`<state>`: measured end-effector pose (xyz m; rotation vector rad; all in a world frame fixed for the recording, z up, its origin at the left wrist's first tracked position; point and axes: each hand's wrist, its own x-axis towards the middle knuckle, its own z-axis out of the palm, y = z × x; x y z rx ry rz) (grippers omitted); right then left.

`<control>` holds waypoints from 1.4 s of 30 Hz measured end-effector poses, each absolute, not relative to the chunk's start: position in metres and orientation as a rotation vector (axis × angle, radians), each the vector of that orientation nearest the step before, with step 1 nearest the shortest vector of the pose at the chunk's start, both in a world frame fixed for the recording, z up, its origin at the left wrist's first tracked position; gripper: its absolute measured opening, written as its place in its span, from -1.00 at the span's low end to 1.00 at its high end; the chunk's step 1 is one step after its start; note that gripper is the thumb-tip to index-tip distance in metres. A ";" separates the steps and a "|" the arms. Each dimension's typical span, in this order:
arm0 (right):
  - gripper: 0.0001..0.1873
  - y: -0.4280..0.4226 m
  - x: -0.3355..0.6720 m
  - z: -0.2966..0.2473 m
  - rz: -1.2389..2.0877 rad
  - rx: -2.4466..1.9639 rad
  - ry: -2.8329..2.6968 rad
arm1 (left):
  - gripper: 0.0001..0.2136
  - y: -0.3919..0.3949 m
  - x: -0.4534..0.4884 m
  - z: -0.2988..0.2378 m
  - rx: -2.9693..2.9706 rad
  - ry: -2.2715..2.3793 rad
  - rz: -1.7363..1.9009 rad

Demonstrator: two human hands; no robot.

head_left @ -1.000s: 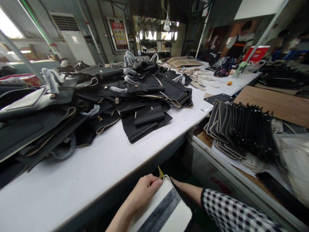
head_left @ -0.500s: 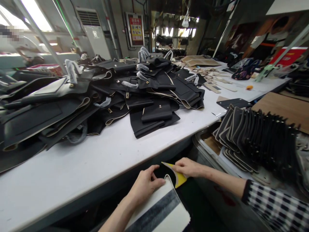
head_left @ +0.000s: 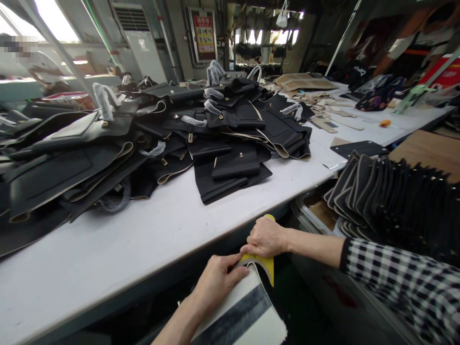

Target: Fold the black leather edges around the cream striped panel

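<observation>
In the head view my left hand [head_left: 219, 282] is closed on the rounded corner of a cream leather panel [head_left: 264, 318] with a dark band across it. Its thumb lies on the panel, just in front of the table edge. My right hand [head_left: 268, 238] is closed round a curved yellow piece [head_left: 259, 261] with a greyish edge; I cannot tell its exact kind. The yellow piece arcs around the panel's corner, close against it. My two hands nearly meet there. The lower part of the panel runs out of view.
Black leather bag parts [head_left: 237, 163] with wrapped handles are heaped on the white table [head_left: 151, 239]. A row of dark flaps [head_left: 398, 201] stands at the right. Beige pieces [head_left: 325, 108] lie farther back. Another person [head_left: 46, 72] is at the far left.
My right hand has turned over and moved slightly left, bringing the yellow piece to the panel's corner. My left hand keeps its hold. The view has shifted slightly.
</observation>
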<state>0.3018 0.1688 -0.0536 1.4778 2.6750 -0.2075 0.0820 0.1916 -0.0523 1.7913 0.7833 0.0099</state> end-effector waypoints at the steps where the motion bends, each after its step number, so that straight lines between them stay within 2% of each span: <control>1: -0.32 0.169 0.302 -0.053 -0.210 1.469 2.674 | -0.72 0.191 0.082 -0.053 1.804 0.770 0.021; 31: -0.25 0.139 0.280 -0.053 -0.353 1.843 2.218 | -0.73 0.181 0.085 -0.063 2.181 0.703 0.000; 42: -0.31 0.116 0.266 -0.054 -0.393 1.990 2.092 | -0.69 0.177 0.083 -0.066 2.397 0.674 -0.031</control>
